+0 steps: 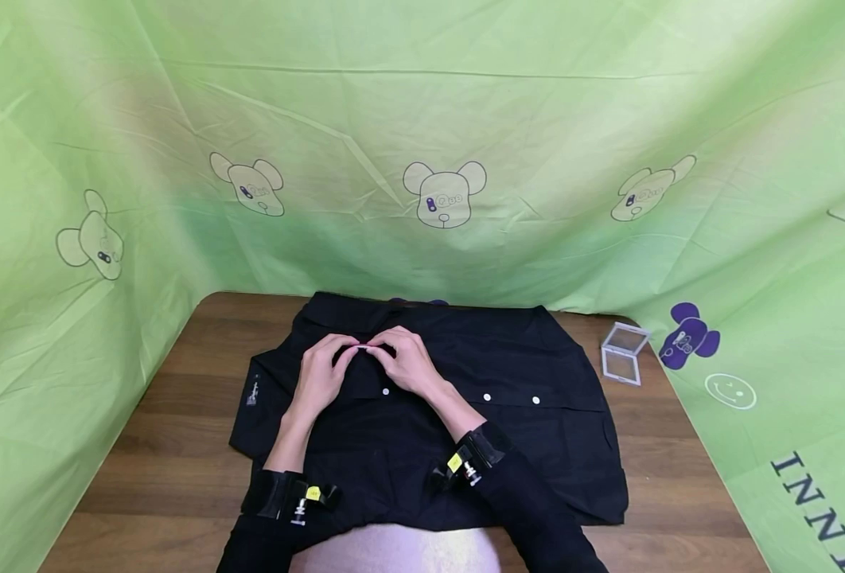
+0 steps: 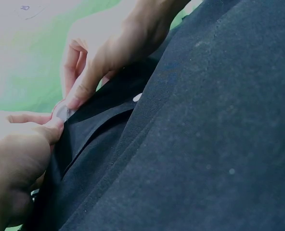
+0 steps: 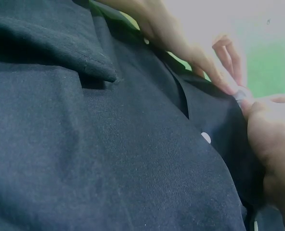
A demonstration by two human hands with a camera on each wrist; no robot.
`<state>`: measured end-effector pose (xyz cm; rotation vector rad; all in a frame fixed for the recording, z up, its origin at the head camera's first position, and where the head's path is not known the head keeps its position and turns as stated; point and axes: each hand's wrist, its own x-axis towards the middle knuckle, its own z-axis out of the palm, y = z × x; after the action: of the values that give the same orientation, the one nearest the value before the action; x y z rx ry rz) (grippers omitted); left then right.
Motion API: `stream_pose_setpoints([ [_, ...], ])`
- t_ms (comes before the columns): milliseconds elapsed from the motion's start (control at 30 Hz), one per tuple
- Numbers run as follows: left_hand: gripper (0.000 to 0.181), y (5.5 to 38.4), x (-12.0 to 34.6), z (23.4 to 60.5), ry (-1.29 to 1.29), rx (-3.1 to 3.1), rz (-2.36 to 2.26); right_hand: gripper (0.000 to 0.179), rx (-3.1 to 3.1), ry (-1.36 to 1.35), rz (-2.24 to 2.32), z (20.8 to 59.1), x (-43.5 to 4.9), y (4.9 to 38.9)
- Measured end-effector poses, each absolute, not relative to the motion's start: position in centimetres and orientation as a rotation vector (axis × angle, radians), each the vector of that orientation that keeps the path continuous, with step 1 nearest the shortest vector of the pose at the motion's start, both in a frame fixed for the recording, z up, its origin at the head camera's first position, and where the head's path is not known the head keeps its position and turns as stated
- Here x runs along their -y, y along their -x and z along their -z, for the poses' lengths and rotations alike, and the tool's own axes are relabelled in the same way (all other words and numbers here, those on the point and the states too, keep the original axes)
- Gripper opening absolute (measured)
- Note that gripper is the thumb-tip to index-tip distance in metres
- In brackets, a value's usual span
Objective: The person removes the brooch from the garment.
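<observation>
A black shirt (image 1: 537,461) with a row of white buttons lies spread over the wooden table. Over its upper left part, my left hand (image 1: 320,374) and my right hand (image 1: 406,362) meet fingertip to fingertip. Between them they pinch a small pale round disc (image 2: 61,111), seen almost edge-on from the head. Its exact kind cannot be told. In the right wrist view the disc (image 3: 239,97) is mostly covered by fingers. Dark cloth hangs just below the fingertips. One white button (image 1: 386,391) shows under the hands, and two more lie to the right.
A small clear hinged case (image 1: 621,352) stands open at the table's right rear. Bare wood (image 1: 172,446) borders the shirt on the left. A green printed curtain (image 1: 444,95) rises behind and along both sides of the table (image 1: 687,485).
</observation>
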<state>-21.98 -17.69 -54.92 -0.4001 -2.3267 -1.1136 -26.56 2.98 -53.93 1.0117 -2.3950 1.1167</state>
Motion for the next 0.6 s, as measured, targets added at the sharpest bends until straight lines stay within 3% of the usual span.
stream_pose_setpoints([
  [600, 0.011, 21.3, 17.3, 53.3, 0.441, 2.44, 0.835, 0.02, 2.509, -1.026, -0.746, 52.6, -3.0, 25.9],
])
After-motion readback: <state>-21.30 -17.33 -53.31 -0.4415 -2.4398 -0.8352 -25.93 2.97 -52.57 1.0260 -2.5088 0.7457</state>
